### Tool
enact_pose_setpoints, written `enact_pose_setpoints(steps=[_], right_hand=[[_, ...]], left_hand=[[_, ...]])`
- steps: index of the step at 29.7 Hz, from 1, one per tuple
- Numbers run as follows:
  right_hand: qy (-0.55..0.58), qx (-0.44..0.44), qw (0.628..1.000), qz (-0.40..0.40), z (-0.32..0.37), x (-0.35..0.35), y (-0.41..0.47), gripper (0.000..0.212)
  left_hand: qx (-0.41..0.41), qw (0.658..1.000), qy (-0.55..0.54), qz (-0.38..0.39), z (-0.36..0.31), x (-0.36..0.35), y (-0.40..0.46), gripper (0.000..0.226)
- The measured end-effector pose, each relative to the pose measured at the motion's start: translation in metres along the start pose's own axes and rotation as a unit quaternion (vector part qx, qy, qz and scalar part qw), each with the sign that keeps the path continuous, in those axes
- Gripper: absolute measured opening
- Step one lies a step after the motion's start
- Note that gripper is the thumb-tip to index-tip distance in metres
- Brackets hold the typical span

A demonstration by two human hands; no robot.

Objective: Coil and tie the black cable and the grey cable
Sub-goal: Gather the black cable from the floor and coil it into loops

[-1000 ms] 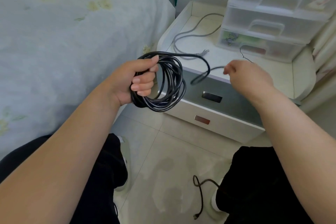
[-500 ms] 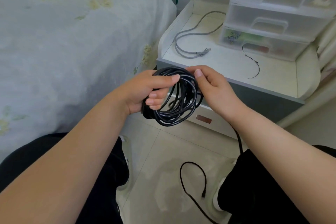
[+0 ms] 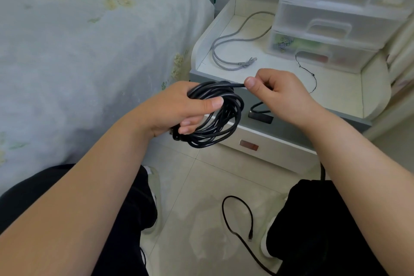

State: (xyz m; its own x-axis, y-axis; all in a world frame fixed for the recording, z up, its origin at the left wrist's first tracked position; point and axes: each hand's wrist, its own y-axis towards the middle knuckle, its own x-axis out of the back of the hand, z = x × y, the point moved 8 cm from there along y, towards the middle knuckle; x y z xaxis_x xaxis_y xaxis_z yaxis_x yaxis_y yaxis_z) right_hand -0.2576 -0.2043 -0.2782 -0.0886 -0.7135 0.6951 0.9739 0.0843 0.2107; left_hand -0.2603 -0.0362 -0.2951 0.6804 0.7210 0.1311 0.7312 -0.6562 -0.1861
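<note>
My left hand [image 3: 179, 107] grips a coil of black cable [image 3: 226, 119] of several loops, held in front of the nightstand. My right hand [image 3: 282, 94] pinches the cable's running strand just right of the coil's top. The loose tail of the cable loops on the floor [image 3: 237, 217] between my feet, its plug lying free. The grey cable [image 3: 233, 51] lies uncoiled on the nightstand top, its plug end near the front. A thin black tie wire [image 3: 311, 74] lies on the nightstand beside my right hand.
The white and grey nightstand [image 3: 336, 96] has two front drawers. A translucent plastic drawer unit [image 3: 336, 20] stands at its back right. A bed with a pale floral cover [image 3: 89, 51] fills the left. My knees in black trousers [image 3: 313, 219] frame the tiled floor.
My right hand laid a loop onto the coil, then drew back to the right, pinching the strand. The floor tail has shifted and the view moved slightly.
</note>
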Motion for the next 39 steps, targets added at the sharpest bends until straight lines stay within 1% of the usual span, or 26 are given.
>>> enact_pose_setpoints(steps=[3,4,5,7,8,10,12,13,15,17,19,21,22,23,26,28,29,31,32,34,35,36,37,38,39], right_hand=[[0.059,-0.004,0.998,0.022,-0.004,-0.008,0.002,0.054],[0.084,-0.007,0.996,0.025,-0.007,-0.012,0.002,0.056],[0.112,-0.014,0.993,0.028,-0.01,-0.015,0.002,0.058],[0.144,-0.033,0.989,0.032,-0.016,-0.022,0.001,0.051],[0.128,-0.033,0.991,0.03,-0.017,-0.025,-0.001,0.044],[0.052,-0.019,0.998,0.041,-0.014,-0.033,-0.004,0.029],[0.034,-0.023,0.995,0.087,-0.011,-0.05,-0.007,0.015],[0.046,-0.035,0.992,0.114,-0.011,-0.058,-0.01,0.013],[0.084,-0.059,0.983,0.155,-0.009,-0.069,-0.014,0.017],[0.155,-0.083,0.965,0.192,-0.008,-0.071,-0.017,0.024],[0.25,-0.091,0.931,0.248,-0.005,-0.071,-0.019,0.024],[0.325,-0.095,0.891,0.303,-0.003,-0.072,-0.023,0.014],[0.362,-0.097,0.87,0.32,-0.003,-0.073,-0.024,0.006],[0.405,-0.101,0.846,0.333,-0.002,-0.073,-0.025,0.004],[0.503,-0.099,0.772,0.376,0.007,-0.074,-0.03,0.039],[0.525,-0.085,0.738,0.415,0.016,-0.076,-0.037,0.051],[0.522,-0.076,0.731,0.432,0.021,-0.078,-0.039,0.054],[0.524,-0.05,0.726,0.442,0.032,-0.078,-0.042,0.052],[0.546,-0.039,0.711,0.442,0.038,-0.077,-0.042,0.05],[0.62,-0.047,0.649,0.439,0.054,-0.072,-0.042,0.049],[0.653,-0.059,0.623,0.425,0.06,-0.07,-0.04,0.051],[0.668,-0.071,0.623,0.401,0.063,-0.071,-0.038,0.053],[0.655,-0.084,0.656,0.367,0.063,-0.073,-0.034,0.054],[0.611,-0.084,0.718,0.323,0.062,-0.073,-0.03,0.053],[0.541,-0.072,0.794,0.268,0.06,-0.072,-0.026,0.048]], left_hand=[[-0.027,0.998,-0.05,0.027,-0.002,-0.009,-0.001,0.027],[-0.032,0.996,-0.072,0.038,-0.002,-0.012,-0.002,0.033],[-0.033,0.993,-0.098,0.048,-0.001,-0.014,-0.002,0.045],[-0.039,0.986,-0.154,0.057,-0.003,-0.016,-0.002,0.055],[-0.042,0.981,-0.183,0.056,-0.004,-0.015,-0.002,0.057],[-0.035,0.967,-0.249,0.04,-0.004,-0.013,-0.001,0.056],[-0.019,0.954,-0.298,0.01,-0.003,-0.01,0.001,0.053],[-0.008,0.948,-0.318,-0.004,-0.001,-0.009,0.002,0.056],[0.009,0.933,-0.36,-0.027,0.001,-0.006,0.003,0.064],[0.015,0.914,-0.401,-0.058,0.003,0.001,0.004,0.069],[0.002,0.892,-0.446,-0.079,0.001,0.01,0.003,0.069],[-0.011,0.866,-0.491,-0.094,0.0,0.018,0.002,0.068],[-0.011,0.853,-0.51,-0.107,0.001,0.022,0.002,0.068],[-0.009,0.843,-0.524,-0.122,0.003,0.024,0.002,0.067],[-0.009,0.823,-0.544,-0.161,0.007,0.03,0.003,0.066],[-0.017,0.808,-0.563,-0.173,0.007,0.033,0.003,0.066],[-0.022,0.8,-0.573,-0.175,0.007,0.034,0.004,0.066],[-0.035,0.789,-0.589,-0.171,0.006,0.035,0.005,0.065],[-0.042,0.785,-0.596,-0.166,0.005,0.035,0.005,0.064],[-0.055,0.773,-0.61,-0.165,0.002,0.035,0.006,0.064],[-0.061,0.766,-0.617,-0.172,0.0,0.037,0.007,0.065],[-0.066,0.756,-0.626,-0.182,-0.001,0.039,0.007,0.065],[-0.07,0.743,-0.636,-0.194,-0.002,0.042,0.006,0.065],[-0.072,0.73,-0.647,-0.208,-0.003,0.045,0.005,0.064],[-0.072,0.718,-0.655,-0.224,-0.003,0.046,0.005,0.062]])
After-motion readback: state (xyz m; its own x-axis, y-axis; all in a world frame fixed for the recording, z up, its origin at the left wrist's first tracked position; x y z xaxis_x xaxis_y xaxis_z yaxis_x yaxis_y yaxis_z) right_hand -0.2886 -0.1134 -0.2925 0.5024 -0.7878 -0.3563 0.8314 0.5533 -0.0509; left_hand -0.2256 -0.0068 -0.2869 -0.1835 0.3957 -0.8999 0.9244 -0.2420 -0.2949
